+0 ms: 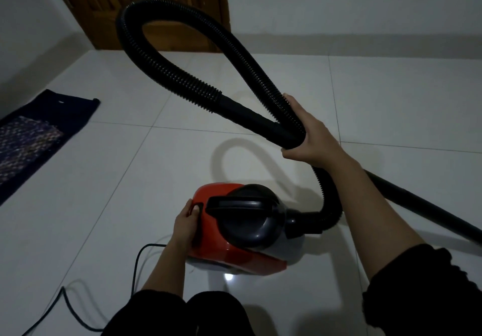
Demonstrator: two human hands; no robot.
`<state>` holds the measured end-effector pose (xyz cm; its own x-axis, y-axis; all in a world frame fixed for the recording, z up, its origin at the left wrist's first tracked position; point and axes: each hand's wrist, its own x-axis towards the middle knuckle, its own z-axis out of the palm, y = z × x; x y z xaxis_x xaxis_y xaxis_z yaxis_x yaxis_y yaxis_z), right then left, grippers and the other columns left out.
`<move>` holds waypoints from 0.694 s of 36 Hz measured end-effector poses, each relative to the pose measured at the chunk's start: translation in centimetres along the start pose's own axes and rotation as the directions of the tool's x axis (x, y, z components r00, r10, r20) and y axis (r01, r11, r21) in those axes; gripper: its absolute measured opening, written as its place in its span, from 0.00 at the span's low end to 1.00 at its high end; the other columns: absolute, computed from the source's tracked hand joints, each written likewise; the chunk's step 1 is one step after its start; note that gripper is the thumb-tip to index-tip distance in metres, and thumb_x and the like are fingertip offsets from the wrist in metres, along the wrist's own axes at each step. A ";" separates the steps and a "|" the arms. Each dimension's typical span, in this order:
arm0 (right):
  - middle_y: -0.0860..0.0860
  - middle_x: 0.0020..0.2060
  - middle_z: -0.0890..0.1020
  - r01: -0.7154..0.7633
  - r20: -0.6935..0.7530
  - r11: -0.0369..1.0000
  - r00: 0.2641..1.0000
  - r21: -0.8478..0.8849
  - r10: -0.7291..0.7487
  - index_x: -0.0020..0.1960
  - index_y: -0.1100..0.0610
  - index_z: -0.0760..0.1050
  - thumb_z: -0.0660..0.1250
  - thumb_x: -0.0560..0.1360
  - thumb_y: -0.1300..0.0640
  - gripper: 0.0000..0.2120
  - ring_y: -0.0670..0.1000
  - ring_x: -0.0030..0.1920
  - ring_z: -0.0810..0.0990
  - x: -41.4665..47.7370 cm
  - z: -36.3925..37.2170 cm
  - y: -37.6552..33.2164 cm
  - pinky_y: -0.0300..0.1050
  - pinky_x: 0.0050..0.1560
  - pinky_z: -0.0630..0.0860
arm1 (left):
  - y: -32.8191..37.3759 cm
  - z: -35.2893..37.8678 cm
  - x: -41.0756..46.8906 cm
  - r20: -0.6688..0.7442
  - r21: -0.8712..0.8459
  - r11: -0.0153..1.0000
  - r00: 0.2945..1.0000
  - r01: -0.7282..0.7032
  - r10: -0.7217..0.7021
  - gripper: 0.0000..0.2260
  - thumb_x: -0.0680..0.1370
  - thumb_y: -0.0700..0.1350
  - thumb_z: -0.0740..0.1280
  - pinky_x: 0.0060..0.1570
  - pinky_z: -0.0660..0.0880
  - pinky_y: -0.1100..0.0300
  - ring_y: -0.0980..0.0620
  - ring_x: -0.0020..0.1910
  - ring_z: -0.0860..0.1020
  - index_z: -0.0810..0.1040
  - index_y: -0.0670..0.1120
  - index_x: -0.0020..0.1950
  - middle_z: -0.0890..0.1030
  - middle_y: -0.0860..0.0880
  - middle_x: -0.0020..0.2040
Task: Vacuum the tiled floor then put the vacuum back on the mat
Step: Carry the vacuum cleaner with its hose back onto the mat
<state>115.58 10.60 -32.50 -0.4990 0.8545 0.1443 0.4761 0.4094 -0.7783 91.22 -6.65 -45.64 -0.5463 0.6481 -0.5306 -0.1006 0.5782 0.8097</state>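
- On the tiled floor [365, 95] sat a red and black vacuum [234, 228], well to the right of the dark mat [39, 137] by the wall
- Left hand [186, 227] rested against the vacuum's rear, thumb on a black button, fingers curled loosely around the casing
- Above and right of the vacuum, right hand [306, 133] was closed around the looped black hose [182, 85]
- Power cord [135, 265] trailed left from the vacuum's rear
- Judged step: switching the machine on or off; the next move likely needs a firm press, hose kept clear
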 end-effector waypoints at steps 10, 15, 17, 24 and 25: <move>0.54 0.54 0.76 -0.015 0.023 1.000 1.000 -0.002 0.015 0.74 0.31 0.51 0.69 0.59 0.58 0.50 0.57 0.47 0.78 0.2 -0.2 0.1 0.60 0.47 0.79 | -0.2 0.8 -0.2 -0.023 0.037 0.998 0.999 -0.045 0.045 0.20 0.84 0.46 0.53 0.71 0.61 0.48 0.41 0.73 0.65 0.61 0.46 0.77 0.66 0.42 0.75; 0.53 0.53 0.76 -0.023 0.030 1.000 0.999 0.000 0.023 0.74 0.31 0.51 0.69 0.60 0.58 0.50 0.57 0.45 0.77 0.2 -0.2 0.4 0.59 0.46 0.79 | -0.4 0.8 -0.1 -0.039 -0.002 1.000 0.999 -0.030 0.030 0.21 0.84 0.47 0.54 0.73 0.61 0.46 0.42 0.73 0.65 0.61 0.47 0.77 0.65 0.43 0.75; 0.52 0.53 0.76 -0.028 0.029 1.000 0.999 -0.004 0.029 0.74 0.31 0.51 0.69 0.60 0.58 0.50 0.56 0.45 0.77 0.2 -0.2 0.5 0.59 0.46 0.79 | -0.2 0.9 -0.6 -0.062 -0.025 0.999 0.997 -0.043 0.041 0.20 0.84 0.46 0.54 0.73 0.61 0.47 0.42 0.73 0.65 0.62 0.46 0.77 0.66 0.44 0.75; 0.51 0.53 0.76 -0.047 0.027 0.999 0.999 0.000 0.047 0.74 0.31 0.51 0.69 0.60 0.58 0.50 0.56 0.45 0.77 0.0 -0.7 0.5 0.58 0.46 0.79 | 2.6 2.5 -3.4 -0.117 -0.097 0.957 0.958 -0.273 0.262 0.12 0.84 0.42 0.56 0.54 0.69 0.64 0.51 0.58 0.74 0.76 0.44 0.63 0.77 0.52 0.53; 0.51 0.53 0.76 -0.047 0.026 0.999 0.999 0.002 0.047 0.74 0.31 0.51 0.69 0.60 0.58 0.50 0.56 0.45 0.77 0.0 -0.8 0.5 0.58 0.46 0.79 | 3.1 2.8 -3.6 -0.102 -0.087 0.951 0.953 -0.296 0.287 0.12 0.84 0.44 0.57 0.52 0.69 0.67 0.52 0.58 0.74 0.76 0.45 0.63 0.77 0.53 0.54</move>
<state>116.40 11.02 -32.39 -0.4947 0.8643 0.0915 0.4976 0.3679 -0.7855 95.18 -5.82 -41.89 -0.6337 0.7328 -0.2477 -0.0061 0.3155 0.9489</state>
